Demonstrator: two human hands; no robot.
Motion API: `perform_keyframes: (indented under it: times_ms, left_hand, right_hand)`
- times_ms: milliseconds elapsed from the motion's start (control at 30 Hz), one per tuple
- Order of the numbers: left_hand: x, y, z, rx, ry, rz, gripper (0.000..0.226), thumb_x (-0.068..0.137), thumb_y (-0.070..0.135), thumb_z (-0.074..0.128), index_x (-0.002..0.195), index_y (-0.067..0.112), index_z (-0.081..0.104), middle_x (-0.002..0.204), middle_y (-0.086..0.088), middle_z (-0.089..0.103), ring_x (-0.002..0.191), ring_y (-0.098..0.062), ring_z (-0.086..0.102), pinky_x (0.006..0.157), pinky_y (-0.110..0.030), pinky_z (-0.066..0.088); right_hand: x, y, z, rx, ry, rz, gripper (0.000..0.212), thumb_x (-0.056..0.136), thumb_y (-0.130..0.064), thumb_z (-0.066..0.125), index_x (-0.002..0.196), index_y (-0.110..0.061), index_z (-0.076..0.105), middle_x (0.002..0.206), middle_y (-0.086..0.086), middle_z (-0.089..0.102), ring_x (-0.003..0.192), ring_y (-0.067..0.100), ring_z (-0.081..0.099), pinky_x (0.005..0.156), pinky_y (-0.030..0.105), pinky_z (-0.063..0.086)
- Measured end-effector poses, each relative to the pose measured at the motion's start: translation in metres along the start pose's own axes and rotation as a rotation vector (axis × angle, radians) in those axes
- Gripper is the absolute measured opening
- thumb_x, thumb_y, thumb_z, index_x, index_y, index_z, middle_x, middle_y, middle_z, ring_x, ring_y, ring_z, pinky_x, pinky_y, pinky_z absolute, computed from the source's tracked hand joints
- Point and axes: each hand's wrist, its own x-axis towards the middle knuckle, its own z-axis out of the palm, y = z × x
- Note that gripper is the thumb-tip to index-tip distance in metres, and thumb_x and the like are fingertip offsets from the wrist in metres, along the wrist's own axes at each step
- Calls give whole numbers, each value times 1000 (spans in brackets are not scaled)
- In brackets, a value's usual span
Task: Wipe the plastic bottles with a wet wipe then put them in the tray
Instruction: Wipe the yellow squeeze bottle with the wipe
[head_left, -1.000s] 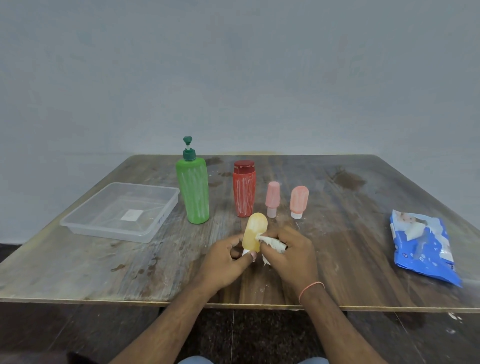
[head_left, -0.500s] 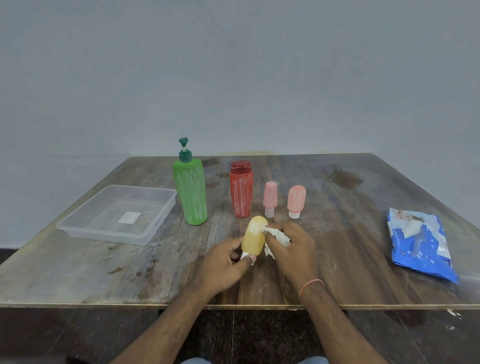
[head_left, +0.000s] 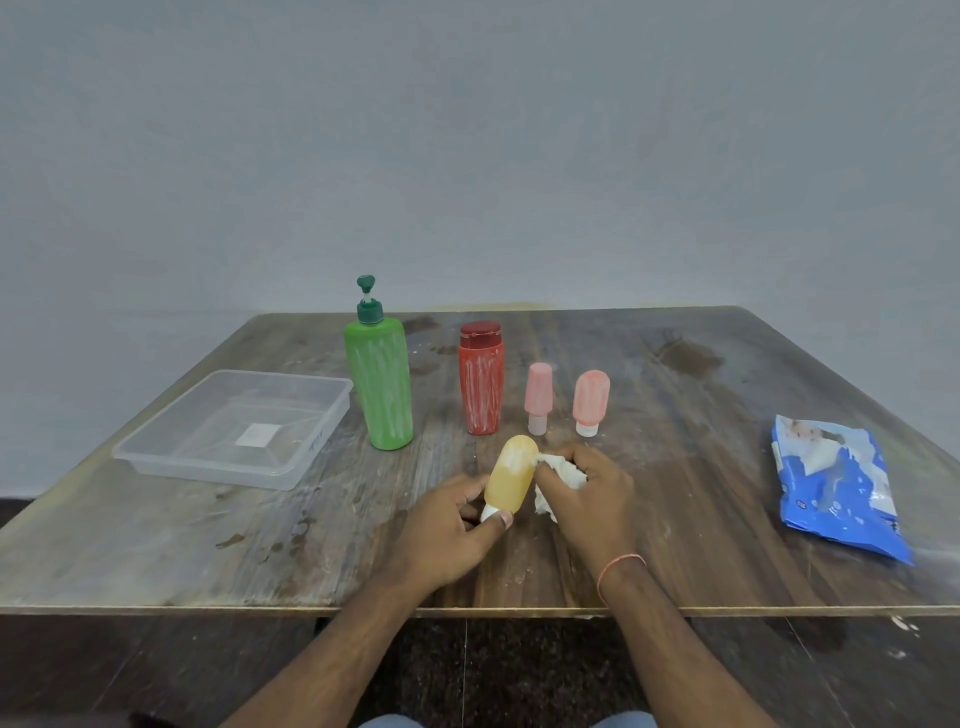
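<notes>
Hands both over near centre of wooden table (head_left: 675, 519). Left hand (head_left: 447, 525) pinches white cap end of yellow bottle (head_left: 511, 475) between thumb and curled fingers; bottle tilted, rounded end pointing away from the person, white smears near that end. Right hand (head_left: 592, 499) grips crumpled wet wipe (head_left: 563, 470), fingers curled round it, wipe pressed against right side of yellow bottle. Green pump bottle (head_left: 379, 387), red bottle (head_left: 481, 384), pink bottle (head_left: 537, 397) and coral bottle (head_left: 590, 402) stand upright in a row behind, white streaks on green and red. Clear tray (head_left: 171, 457) at left, holds only a small white label. Blue wipes packet (head_left: 831, 483) lying at right, well apart from hands
</notes>
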Motion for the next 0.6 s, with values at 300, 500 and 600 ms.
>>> perform_keyframes:
  times_ms: [300,500,600]
  left_hand:
    - [2,-3,2,9,22,22,47,81,55,69,127,63,64,108,16,68,96,-6,71,85,-43,64]
    - [3,-6,1,1,12,26,48,81,53,70,128,59,65,107,16,68,96,-9,71,85,-42,64]
    - [2,-6,3,7,27,23,52,83,50,73,134,54,65,105,15,66,96,-10,70,85,-42,63]
  right_hand:
    - [0,0,-1,13,5,-2,9,85,-31,82,85,-34,73,81,-19,71,81,2,68,64,16,52]
    - [-2,-2,-2,79,-54,-81,14,84,-19,84,84,-31,77,82,-20,73,86,2,69,65,9,50]
    - [-1,-5,-2,46,-2,-34,18,87,-24,83,85,-39,72,83,-22,71,86,-3,66,64,9,47]
